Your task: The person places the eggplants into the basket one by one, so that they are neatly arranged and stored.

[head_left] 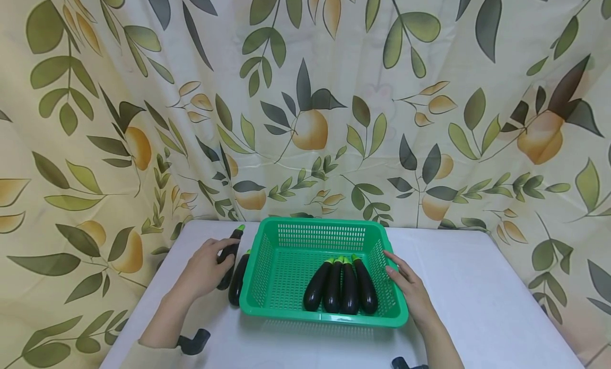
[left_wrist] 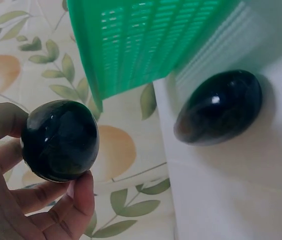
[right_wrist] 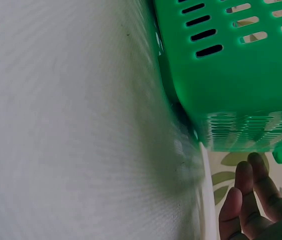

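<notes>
My left hand grips a dark, glossy eggplant with a green stem, left of the green basket. In the left wrist view, fingers and thumb wrap around this eggplant, seen end-on. A second eggplant lies on the table between that hand and the basket's left wall. At the right side of the green plastic basket, my right hand rests by the rim with its fingers fairly straight. The right wrist view has fingertips close to the basket's outer wall. Several eggplants lie side by side in the basket's right half.
A white-covered table carries the basket. Behind it hangs a curtain printed with leaves and fruit. Black wrist-mounted pieces show near the left forearm and the right forearm.
</notes>
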A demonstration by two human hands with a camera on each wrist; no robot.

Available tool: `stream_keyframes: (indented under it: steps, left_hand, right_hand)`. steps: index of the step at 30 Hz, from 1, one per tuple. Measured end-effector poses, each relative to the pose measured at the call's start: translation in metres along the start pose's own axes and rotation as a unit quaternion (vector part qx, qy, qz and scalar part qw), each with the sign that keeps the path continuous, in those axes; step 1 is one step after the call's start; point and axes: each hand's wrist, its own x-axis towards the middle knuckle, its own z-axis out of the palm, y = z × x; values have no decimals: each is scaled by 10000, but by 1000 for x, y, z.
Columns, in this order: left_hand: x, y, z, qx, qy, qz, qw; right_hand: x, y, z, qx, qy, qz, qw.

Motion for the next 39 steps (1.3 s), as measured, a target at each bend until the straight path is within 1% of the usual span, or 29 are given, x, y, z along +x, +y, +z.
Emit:
stream_keyframes:
  steps: [6, 17, 24, 31, 39]
  left_hand:
    - [-1, 7, -1, -75, -15, 74, 9999]
    - [-4, 19, 0, -42, -43, 128, 9999]
    - [-5, 27, 1, -104, -53, 200, 9997]
    - [-7, 33, 2, -49, -27, 299, 9995]
    - [-8, 41, 2, -163, -66, 374, 9991]
  right_hand:
    - [1, -1, 0, -20, 2, 24, 10000]
    - [1, 0, 1, 21, -40, 57, 10000]
    - [1, 1, 0, 49, -19, 12, 10000]
    - [2, 1, 0, 29, 4, -12, 10000]
    - [1, 1, -1, 34, -27, 23, 10000]
